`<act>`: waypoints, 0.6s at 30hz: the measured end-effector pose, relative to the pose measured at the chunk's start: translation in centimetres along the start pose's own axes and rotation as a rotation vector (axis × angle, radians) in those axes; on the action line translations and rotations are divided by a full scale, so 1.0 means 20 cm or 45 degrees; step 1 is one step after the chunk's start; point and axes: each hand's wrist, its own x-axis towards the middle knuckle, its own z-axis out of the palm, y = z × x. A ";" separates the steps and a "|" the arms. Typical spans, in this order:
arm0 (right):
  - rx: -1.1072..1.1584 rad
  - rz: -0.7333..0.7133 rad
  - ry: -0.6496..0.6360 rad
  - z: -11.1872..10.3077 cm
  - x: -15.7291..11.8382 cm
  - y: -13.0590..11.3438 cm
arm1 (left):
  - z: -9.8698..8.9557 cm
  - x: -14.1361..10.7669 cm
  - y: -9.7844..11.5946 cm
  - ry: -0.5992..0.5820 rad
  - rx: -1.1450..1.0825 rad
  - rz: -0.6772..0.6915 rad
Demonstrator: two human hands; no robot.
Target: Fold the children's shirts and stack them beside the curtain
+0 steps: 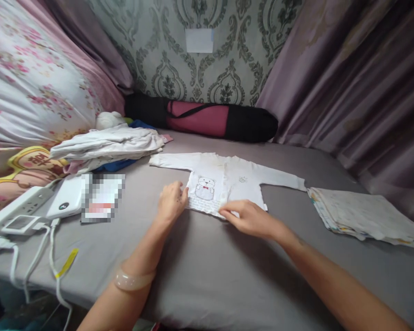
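A small white baby shirt [243, 191] with long sleeves lies spread on the grey bed sheet [200, 266]. A bear with a red bow tie is printed on its front, above rows of small writing. At the shirt's lower left corner, my left hand [172, 201] has its fingers curled in and closed on the edge. My right hand [248, 217] pinches the bottom hem close to the front opening. Both sleeves stretch out sideways, flat on the sheet.
Folded cloths [369, 214] lie at the right. A heap of clothes [113, 145], a power strip [24, 207], a white power bank [67, 197] and cables [55, 257] are at the left. A black and maroon bag [200, 118] lies along the wall.
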 end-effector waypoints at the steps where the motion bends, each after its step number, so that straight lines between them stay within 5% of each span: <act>1: -0.005 0.029 0.045 0.01 0.11 0.02 | -0.01 0.00 -0.01 -0.079 0.011 -0.045; 6: -0.147 0.256 0.166 0.13 0.68 0.10 | -0.04 0.01 0.00 -0.322 -0.073 -0.176; 9: -0.263 0.369 0.196 0.22 0.90 0.11 | -0.05 0.02 0.00 -0.353 -0.077 -0.210; 18: -0.406 0.546 0.241 0.44 1.03 0.08 | -0.06 0.04 -0.04 -0.413 -0.060 -0.214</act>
